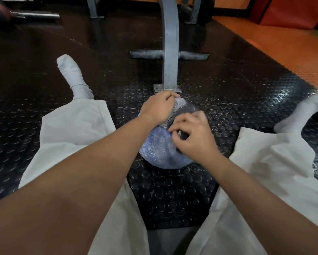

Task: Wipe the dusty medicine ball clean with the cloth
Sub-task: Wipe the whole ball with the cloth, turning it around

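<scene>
A blue medicine ball (159,146), speckled with pale dust, rests on the floor between my spread legs. A grey, mesh-patterned cloth (181,111) lies draped over the ball's top and far side. My left hand (157,107) sits on the ball's far left, fingers curled over the cloth's far edge. My right hand (193,134) is on the ball's right side, its fingertips pinching the cloth's near edge. The ball's right half is hidden under that hand.
Black studded rubber flooring (173,196) lies under me. A grey machine post (170,52) with a crossbar and bolted foot plate stands just beyond the ball. My white-trousered legs and socked feet (73,78) flank it. Orange floor (276,45) runs at the right; a barbell (34,15) lies far left.
</scene>
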`<state>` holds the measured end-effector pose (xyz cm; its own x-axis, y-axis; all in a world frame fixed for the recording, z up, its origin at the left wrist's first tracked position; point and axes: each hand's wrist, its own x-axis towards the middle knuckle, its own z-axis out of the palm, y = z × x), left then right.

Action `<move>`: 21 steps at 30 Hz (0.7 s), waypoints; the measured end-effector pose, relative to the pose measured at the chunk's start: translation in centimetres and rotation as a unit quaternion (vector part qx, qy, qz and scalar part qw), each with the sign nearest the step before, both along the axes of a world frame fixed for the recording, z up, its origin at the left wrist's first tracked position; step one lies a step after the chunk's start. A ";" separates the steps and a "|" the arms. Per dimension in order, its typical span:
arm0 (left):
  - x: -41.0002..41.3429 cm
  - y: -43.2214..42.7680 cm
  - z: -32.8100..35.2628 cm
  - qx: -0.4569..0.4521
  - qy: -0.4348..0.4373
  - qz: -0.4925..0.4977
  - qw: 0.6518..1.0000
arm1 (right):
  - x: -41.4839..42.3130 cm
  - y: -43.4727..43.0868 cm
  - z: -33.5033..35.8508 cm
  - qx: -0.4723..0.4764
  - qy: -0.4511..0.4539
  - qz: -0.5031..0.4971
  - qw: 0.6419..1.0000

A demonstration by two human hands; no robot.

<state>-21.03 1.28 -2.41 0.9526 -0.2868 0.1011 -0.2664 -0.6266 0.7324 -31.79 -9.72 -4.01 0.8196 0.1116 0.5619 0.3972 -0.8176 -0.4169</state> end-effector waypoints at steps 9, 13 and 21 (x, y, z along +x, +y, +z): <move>-1.2 -0.1 0.0 -0.018 -0.028 -0.005 0.999 | 5.2 -3.4 2.5 0.169 0.125 -0.105 0.972; -1.4 -0.3 -0.1 -0.016 -0.037 0.004 0.999 | 4.2 -3.1 2.1 0.207 0.121 -0.113 0.964; -1.8 1.3 -0.4 -0.013 -0.008 -0.068 0.998 | -0.8 -0.7 -0.3 0.116 -0.007 -0.033 0.993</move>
<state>-22.85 2.56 -2.77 0.9032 -0.4103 0.1259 -0.3600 -0.5646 0.7427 -32.56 -10.44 -4.30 0.8132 -0.0763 0.5770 0.3520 -0.7251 -0.5919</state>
